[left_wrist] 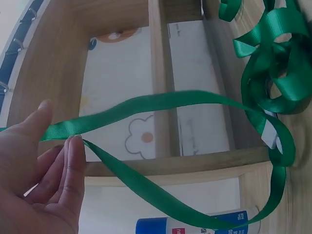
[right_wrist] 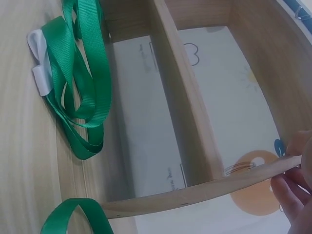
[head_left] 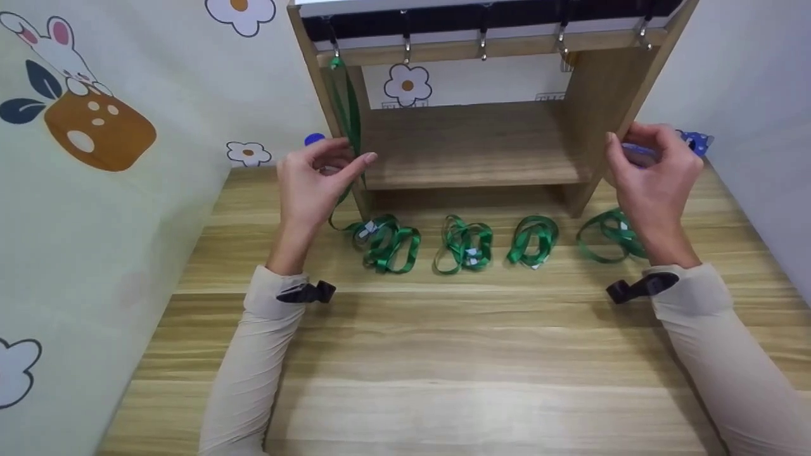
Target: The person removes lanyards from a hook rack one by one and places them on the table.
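Note:
A long green ribbon lanyard (head_left: pixel 352 111) hangs from the leftmost hook of a small wooden rack (head_left: pixel 475 142), its lower end reaching the table. My left hand (head_left: pixel 307 187) is beside the rack's left panel with the ribbon (left_wrist: pixel 146 102) running between thumb and fingers. In the left wrist view, the thumb stands apart from the fingertips, which touch the ribbon. On the other side, my right hand (head_left: pixel 659 168) grips the front edge of the right side panel (right_wrist: pixel 253 174), thumb inside and fingers outside. Several coiled green lanyards, among them one coil (head_left: pixel 516 244), lie before the rack.
Several metal hooks (head_left: pixel 483 47) line the rack's top bar. A blue-capped white tube (left_wrist: pixel 151 225) lies left of the rack. Something blue with white dots (head_left: pixel 697 142) is behind my right hand. Patterned walls (head_left: pixel 127 221) bound the wooden tabletop (head_left: pixel 443 367).

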Tool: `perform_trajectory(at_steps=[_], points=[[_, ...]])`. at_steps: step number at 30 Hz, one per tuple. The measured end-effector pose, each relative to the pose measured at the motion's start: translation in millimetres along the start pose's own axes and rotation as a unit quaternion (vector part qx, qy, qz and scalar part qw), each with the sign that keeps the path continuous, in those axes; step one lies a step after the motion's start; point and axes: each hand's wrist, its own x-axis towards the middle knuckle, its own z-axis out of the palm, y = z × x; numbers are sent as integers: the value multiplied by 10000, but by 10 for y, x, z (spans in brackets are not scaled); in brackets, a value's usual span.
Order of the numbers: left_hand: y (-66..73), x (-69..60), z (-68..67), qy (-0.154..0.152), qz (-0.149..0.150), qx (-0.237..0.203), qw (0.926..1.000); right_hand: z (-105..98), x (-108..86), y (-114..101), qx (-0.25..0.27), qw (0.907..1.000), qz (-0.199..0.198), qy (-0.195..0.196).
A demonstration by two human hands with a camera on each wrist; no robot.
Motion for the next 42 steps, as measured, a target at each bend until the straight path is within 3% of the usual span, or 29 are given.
perform_trajectory(at_steps=[7, 12, 16, 19, 25, 29, 32, 34, 38, 42], points=[[43, 0, -31, 181, 212, -89, 9996, -4, -4, -9, -50, 9999, 87, 27], [108, 4, -184, 885, 386, -376, 9946, 4, -2, 0, 46, 9999, -24, 88], [151, 26, -344, 1605, 892, -451, 9820, 8, 1, 0, 45, 10000, -10, 77], [215, 35, -450, 2002, 1071, -508, 9726, 4, -2, -1, 9, 10000, 26, 41], [494, -13, -636, 2549, 1322, -353, 9572, -4, 2, -15, -14, 10000, 70, 1], [646, -46, -753, 2982, 1681, -265, 9392, -4, 15, -36, -4, 9999, 114, -2], [672, -51, -832, 3254, 1782, -243, 9283, -6, 19, -49, -27, 9999, 133, -4], [660, -55, -864, 3266, 1738, -108, 9290, -9, 13, -55, -20, 9999, 130, -7], [626, -54, -864, 2976, 1539, 158, 9421, -11, -7, -82, 27, 9999, 127, 28], [601, -36, -858, 2843, 1500, 11, 9469, -7, -21, -89, 159, 9999, -21, 65]])
